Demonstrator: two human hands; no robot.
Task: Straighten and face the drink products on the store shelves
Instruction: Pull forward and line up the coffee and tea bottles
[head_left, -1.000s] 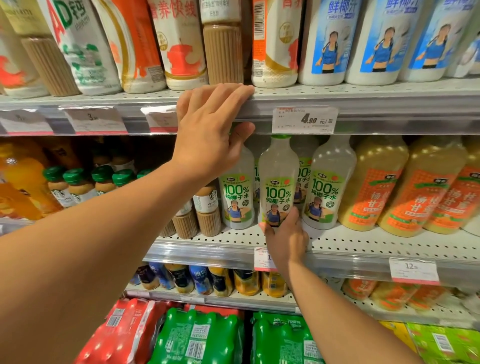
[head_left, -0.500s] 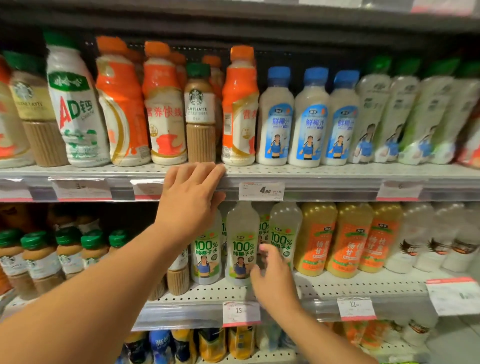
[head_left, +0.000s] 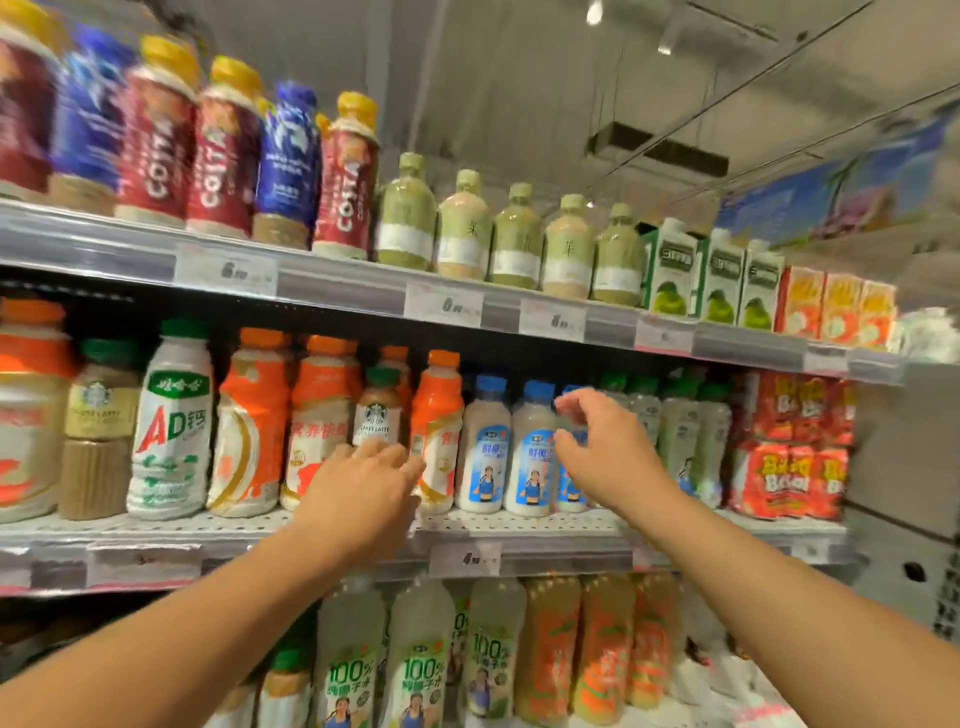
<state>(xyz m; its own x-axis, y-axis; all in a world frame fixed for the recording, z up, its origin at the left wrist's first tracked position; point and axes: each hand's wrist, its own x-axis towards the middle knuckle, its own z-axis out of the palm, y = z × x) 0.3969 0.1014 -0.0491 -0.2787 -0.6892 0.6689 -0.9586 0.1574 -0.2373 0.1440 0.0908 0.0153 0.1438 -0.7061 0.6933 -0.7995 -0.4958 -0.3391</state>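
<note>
Both hands are raised to the middle shelf (head_left: 519, 525). My left hand (head_left: 358, 483) reaches with fingers extended toward the base of an orange-capped bottle (head_left: 435, 431), just below a green-capped Caffe Latte bottle (head_left: 378, 410); I cannot tell if it touches them. My right hand (head_left: 597, 447) hovers with loosely curved fingers in front of the third of the blue-capped white coconut drink bottles (head_left: 535, 447), hiding most of it. It holds nothing. The frame is motion-blurred.
The top shelf (head_left: 332, 280) carries red and blue coffee bottles (head_left: 218, 156), pale green bottles (head_left: 462, 228) and cartons (head_left: 670, 270). Red snack packs (head_left: 789, 447) stand at the right of the middle shelf. Coconut water bottles (head_left: 415, 670) fill the shelf below. Price tags (head_left: 465, 558) line the shelf edges.
The view has tilted upward. My left hand left the shelf edge and rose toward the orange bottle. My right hand lifted from the lower coconut water bottles to the blue-capped ones.
</note>
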